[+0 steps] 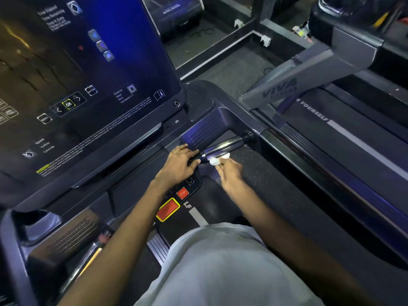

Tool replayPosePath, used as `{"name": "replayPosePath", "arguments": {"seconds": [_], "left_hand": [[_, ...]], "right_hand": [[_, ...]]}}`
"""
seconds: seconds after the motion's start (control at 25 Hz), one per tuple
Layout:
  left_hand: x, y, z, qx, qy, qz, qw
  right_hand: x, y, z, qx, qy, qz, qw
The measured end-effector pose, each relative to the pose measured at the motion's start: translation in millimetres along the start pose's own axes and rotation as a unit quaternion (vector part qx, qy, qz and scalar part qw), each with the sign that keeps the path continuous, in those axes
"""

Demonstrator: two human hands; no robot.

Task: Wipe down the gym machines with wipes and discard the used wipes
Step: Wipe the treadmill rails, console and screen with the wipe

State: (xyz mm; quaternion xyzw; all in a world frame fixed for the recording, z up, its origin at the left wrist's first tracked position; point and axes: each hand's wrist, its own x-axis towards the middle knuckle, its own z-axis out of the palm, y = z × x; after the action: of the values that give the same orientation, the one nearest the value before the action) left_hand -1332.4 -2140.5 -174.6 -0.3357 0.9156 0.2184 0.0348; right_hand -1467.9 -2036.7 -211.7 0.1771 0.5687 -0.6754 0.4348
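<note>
Currently: left hand (180, 164) curls round the black handlebar (225, 146) below the screen (99, 69). Right hand (229, 173) pinches a crumpled white wipe (217, 159), held against the bar's near side, just beside the left hand.

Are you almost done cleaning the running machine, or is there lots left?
Nothing looks plainly finished; wiped parts can't be told from unwiped ones here. Right now the left hand grips the black handlebar while the right hand pinches a white wipe against it. Left to do: the wipe isn't thrown away yet, and the next treadmill probably needs cleaning too.
</note>
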Motion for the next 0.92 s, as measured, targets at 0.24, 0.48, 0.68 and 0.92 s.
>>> {"name": "replayPosePath", "arguments": {"seconds": [0.24,0.48,0.68,0.92], "left_hand": [[7.0,19.3,-11.1,0.021,-0.04,-0.007,0.999],[17.9,30.3,-17.9,0.009,-0.065,-0.009,0.998],[22.2,31.2,-16.1,0.014,-0.064,-0.01,0.998],[18.7,27.0,-8.3,0.046,-0.013,0.016,0.999]], "right_hand": [[29.3,-11.1,-6.1,0.123,-0.074,0.101,0.984],[55.3,-39.8,-30.9,0.203,-0.036,0.023,0.978],[54.1,-25.9,-31.2,0.026,0.049,-0.126,0.99],[55.1,-31.9,-42.6,-0.363,0.1,-0.41,0.831]]}}
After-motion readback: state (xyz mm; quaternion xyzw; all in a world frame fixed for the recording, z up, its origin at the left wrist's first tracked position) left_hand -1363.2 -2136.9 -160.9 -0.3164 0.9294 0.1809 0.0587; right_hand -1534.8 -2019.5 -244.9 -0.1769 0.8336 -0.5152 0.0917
